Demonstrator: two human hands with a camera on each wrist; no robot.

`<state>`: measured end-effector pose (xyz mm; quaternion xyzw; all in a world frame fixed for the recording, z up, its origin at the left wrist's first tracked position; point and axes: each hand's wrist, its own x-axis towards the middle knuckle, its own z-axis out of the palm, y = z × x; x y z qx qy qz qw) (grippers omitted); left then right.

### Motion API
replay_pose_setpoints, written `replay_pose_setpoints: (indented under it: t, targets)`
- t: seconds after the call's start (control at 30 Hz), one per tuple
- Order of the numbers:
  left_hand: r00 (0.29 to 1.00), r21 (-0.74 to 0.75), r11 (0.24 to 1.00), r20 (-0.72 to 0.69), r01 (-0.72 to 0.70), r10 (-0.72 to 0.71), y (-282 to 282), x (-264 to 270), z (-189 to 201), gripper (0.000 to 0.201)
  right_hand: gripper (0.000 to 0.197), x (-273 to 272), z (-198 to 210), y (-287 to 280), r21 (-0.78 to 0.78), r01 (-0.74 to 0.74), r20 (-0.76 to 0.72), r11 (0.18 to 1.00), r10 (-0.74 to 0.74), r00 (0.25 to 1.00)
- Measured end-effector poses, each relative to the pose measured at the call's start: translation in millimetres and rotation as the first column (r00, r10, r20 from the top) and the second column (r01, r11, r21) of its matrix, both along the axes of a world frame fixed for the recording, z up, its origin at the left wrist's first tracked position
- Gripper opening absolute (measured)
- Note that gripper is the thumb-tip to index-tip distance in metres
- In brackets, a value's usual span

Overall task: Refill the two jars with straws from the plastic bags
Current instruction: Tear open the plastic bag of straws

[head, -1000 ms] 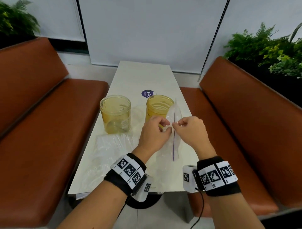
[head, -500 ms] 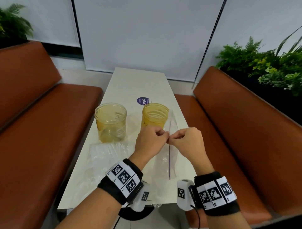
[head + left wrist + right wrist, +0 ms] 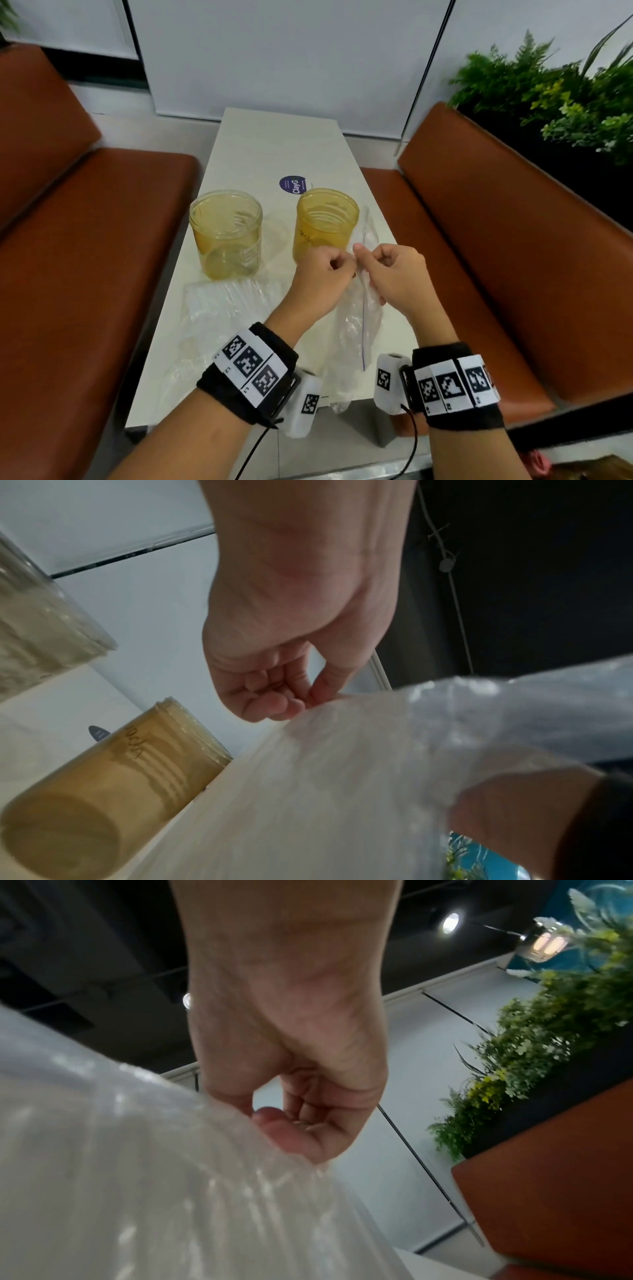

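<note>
Two yellowish plastic jars stand open on the white table [image 3: 274, 150]: the left jar [image 3: 226, 236] and the right jar [image 3: 325, 229], also seen in the left wrist view as the amber jar [image 3: 103, 785]. In front of the right jar a clear zip bag [image 3: 363, 318] with a purple seal line stands up on its edge. My left hand [image 3: 322, 274] and right hand [image 3: 394, 270] both pinch its top edge, fingers curled, close together. The wrist views show the bag [image 3: 359, 777] [image 3: 120, 1164] under each pinch. A second clear bag [image 3: 219, 308] lies flat at the near left.
A round purple sticker [image 3: 292, 185] sits on the table behind the jars. Brown benches flank the table, left bench [image 3: 68, 274] and right bench [image 3: 496, 274]. Green plants [image 3: 555, 99] stand behind the right bench. The table's far half holds nothing.
Both hands stay pinched on the bag's top edge and have drawn a little closer together. The head view has tilted downward, so everything sits lower in the frame.
</note>
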<state>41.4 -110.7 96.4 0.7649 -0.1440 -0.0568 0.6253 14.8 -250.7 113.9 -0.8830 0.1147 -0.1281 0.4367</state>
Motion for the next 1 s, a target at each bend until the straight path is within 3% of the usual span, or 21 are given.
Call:
replay_pose_setpoints:
  t: [0.2,0.33,0.5,0.67,0.77,0.87,1.0]
  targets:
    - [0.988,-0.061,0.998,-0.15,0.022,-0.031,3.5,3.6,3.7,0.025,0.04,5.0,8.9,4.4,-0.145,-0.069,-0.105,0.987,0.054,0.993]
    - [0.978,-0.07,0.993,-0.192,-0.094,0.079,-0.7,1.9,6.1,0.029,0.043,1.5,9.3,11.4,-0.189,-0.085,-0.083,0.978,0.07,0.994]
    - [0.96,-0.031,0.974,-0.179,-0.223,0.214,-1.6,3.4,4.8,0.029,0.043,4.0,12.5,11.5,-0.11,-0.059,-0.09,0.992,0.049,0.995]
    - [0.947,0.097,0.942,0.006,-0.321,0.322,5.8,14.8,6.8,0.018,0.025,7.2,17.6,-9.2,-0.179,0.083,-0.04,0.98,-0.091,0.995]
    - [0.943,0.154,0.936,0.156,-0.316,0.293,9.2,21.3,11.0,0.006,0.016,13.1,25.5,-19.4,-0.262,0.083,-0.017,0.961,-0.091,0.996]
    - [0.947,0.278,0.929,0.275,-0.244,0.166,4.1,18.9,20.1,0.033,0.03,20.8,35.7,-15.3,-0.362,0.0,-0.036,0.932,-0.014,0.999]
    - [0.91,0.407,0.84,0.35,-0.36,0.22,0.6,16.8,27.8,0.019,0.032,31.0,33.0,-22.4,-0.418,-0.001,-0.117,0.908,-0.052,0.992]
